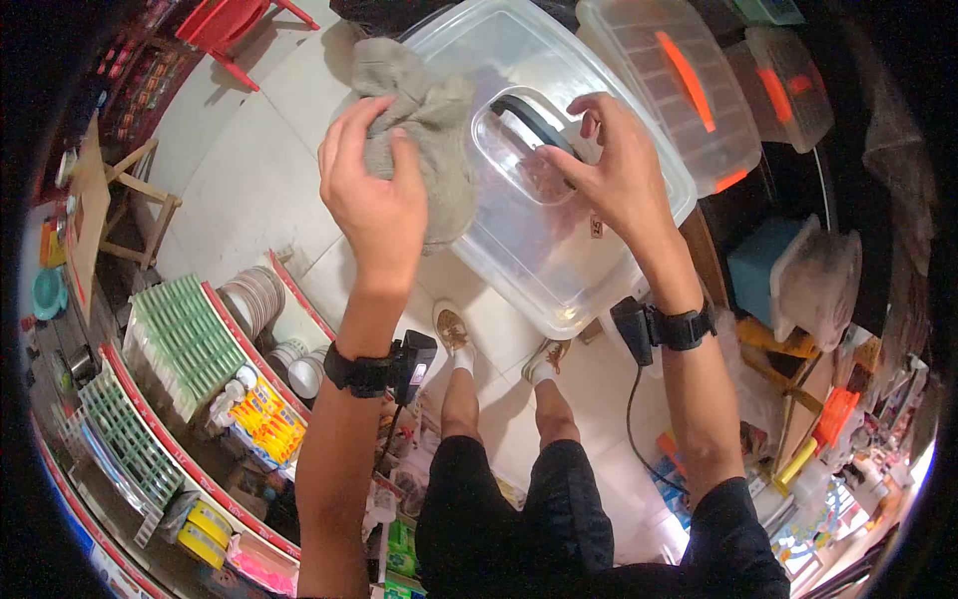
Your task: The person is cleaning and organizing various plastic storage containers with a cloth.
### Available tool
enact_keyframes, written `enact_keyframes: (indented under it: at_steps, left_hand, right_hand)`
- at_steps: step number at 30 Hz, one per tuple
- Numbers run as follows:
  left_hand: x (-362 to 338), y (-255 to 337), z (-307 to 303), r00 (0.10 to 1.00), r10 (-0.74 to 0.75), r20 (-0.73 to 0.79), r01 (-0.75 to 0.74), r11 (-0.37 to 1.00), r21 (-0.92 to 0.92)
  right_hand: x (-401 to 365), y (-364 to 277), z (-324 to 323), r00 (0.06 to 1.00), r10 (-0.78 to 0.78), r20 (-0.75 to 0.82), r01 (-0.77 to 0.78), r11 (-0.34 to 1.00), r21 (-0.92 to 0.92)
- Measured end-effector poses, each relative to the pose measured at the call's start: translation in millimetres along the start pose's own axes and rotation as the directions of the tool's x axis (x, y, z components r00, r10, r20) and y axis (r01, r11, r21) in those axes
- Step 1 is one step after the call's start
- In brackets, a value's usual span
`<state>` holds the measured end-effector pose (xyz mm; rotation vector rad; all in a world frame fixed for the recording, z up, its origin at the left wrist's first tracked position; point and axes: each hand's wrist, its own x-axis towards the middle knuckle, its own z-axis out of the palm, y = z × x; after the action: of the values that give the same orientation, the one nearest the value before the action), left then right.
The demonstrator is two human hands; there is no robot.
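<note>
A grey-brown cloth (439, 150) lies rumpled over the left edge of a large clear plastic storage box (539, 275). My left hand (374, 190) is at the cloth's left side, its thumb and fingers curved and apart, overlapping the fabric. My right hand (619, 165) hovers over the box lid with thumb and fingers spread. Its thumb tip is close to the lid's black carrying handle (534, 122), which sits in an oval recess. Both wrists wear black straps with small devices.
More clear boxes with orange latches (689, 85) stand at the right. Store shelves with green racks (185, 339), stacked plates (251, 299) and packets line the left. A red stool (225, 35) and a wooden folding stand (145, 205) are on the tiled floor (225, 190).
</note>
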<state>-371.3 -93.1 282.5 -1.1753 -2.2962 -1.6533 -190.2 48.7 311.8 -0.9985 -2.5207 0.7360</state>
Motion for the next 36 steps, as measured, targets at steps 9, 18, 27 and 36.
enact_keyframes:
  at_steps: [9,18,27,36]
  left_hand:
    - [10.6,22.9,5.8,0.770,0.225,0.597,-0.444,0.861,0.247]
    - [-28.9,85.0,27.6,0.501,0.125,0.856,-0.483,0.862,0.157]
    - [14.9,15.7,4.6,0.914,0.047,0.404,-0.215,0.899,0.381]
    - [-21.5,70.4,55.8,0.942,-0.028,0.335,-0.050,0.974,0.223]
  right_hand:
    - [-2.5,17.8,3.8,0.999,-0.027,0.041,0.022,0.995,0.100]
    - [-7.2,31.3,12.9,0.998,-0.053,0.041,0.049,0.995,0.082]
    - [-9.3,36.4,15.2,0.990,-0.142,0.027,0.136,0.979,0.149]
    - [-8.7,31.8,15.7,0.995,-0.088,0.041,0.085,0.993,0.083]
